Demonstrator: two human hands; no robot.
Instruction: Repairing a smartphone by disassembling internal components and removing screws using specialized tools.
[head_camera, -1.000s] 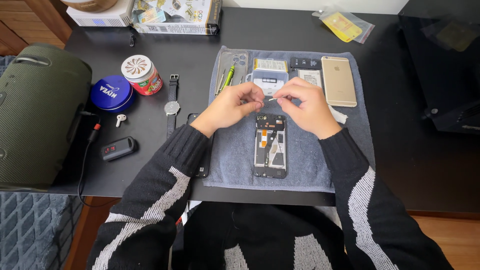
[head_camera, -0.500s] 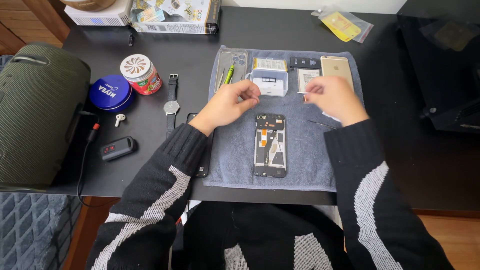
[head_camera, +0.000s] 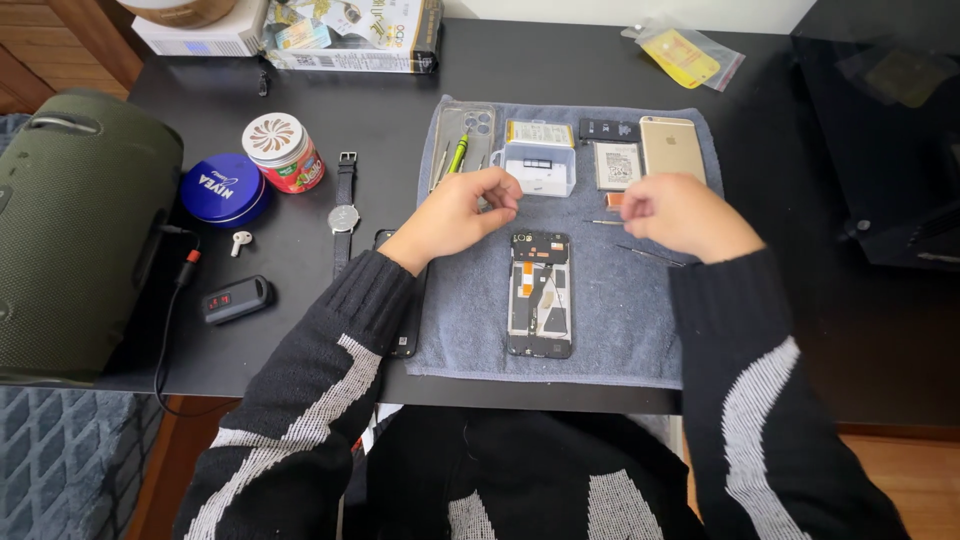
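Lying lengthwise on the grey towel (head_camera: 620, 320), the opened phone (head_camera: 540, 295) points away from the person. Just beyond its top end, the left hand (head_camera: 462, 212) hovers loosely curled and empty, nearer than the right hand (head_camera: 678, 212), whose grip I cannot tell.

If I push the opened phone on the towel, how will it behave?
The opened phone lies flat on the grey towel, so it would probably drag rather than slide. It looks like a thin, stiff frame, likely light. Its exposed inner parts seem fragile, so grip it by the edges.
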